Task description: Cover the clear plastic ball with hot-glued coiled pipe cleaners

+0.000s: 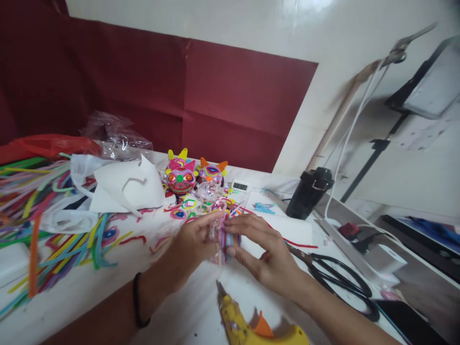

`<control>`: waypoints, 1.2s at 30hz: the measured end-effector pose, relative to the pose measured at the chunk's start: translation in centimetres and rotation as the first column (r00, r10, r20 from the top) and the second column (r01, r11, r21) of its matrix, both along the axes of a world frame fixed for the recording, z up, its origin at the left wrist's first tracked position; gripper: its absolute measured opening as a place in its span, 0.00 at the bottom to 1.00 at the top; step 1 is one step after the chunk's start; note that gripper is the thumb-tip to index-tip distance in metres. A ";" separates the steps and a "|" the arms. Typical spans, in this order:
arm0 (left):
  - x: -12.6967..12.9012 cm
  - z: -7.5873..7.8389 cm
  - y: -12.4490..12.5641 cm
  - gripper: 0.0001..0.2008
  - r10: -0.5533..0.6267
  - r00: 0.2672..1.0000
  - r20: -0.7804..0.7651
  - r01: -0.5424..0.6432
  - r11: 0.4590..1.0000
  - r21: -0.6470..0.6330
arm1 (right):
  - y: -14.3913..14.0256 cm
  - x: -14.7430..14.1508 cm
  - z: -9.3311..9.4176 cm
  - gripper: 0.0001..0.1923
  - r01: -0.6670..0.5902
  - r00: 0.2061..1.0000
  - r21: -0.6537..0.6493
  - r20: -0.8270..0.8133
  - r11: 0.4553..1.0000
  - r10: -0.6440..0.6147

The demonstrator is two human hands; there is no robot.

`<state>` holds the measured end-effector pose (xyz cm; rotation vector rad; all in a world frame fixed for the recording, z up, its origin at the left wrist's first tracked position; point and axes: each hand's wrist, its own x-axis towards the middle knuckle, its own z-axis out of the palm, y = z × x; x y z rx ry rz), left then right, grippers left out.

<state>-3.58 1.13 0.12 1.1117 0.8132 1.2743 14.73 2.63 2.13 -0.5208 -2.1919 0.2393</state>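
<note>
Between my hands is a small rounded craft piece (226, 242), covered in stripes of pink, purple, blue and orange. Its left part looks clear, and blur hides the finer detail. My left hand (183, 254), with a black band at the wrist, grips its left side. The fingers and thumb of my right hand (268, 251) close on its right side. Just below my hands lies a yellow glue gun (235, 318) with an orange trigger, its nozzle pointing toward them. Large black-handled scissors (338, 280) lie beside my right forearm.
Finished colourful animal heads (181, 178) stand at the back near a small digital clock (240, 186). Many pipe cleaners (64, 251) and cut white paper (124, 184) cover the left. On the right are a black bottle (309, 191), a phone (406, 318) and cables.
</note>
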 end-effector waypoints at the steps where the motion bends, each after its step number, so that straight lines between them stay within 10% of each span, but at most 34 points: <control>1: 0.1 0.2 -0.1 0.31 0.007 1.000 -0.013 -0.007 1.000 -0.003 | 0.0 -0.1 -0.2 0.12 0.013 0.999 -0.029 -0.048 1.000 -0.015; 23: 0.8 0.0 -0.8 0.31 0.143 0.930 -0.340 -0.051 0.963 0.265 | -0.6 -1.3 -0.5 0.08 0.134 0.964 -0.139 -0.213 0.981 -0.162; 36: 1.2 0.6 -1.2 0.31 0.107 0.959 -0.261 -0.064 0.984 0.168 | -0.4 -1.0 -0.1 0.05 0.154 0.966 -0.204 -0.176 0.967 -0.191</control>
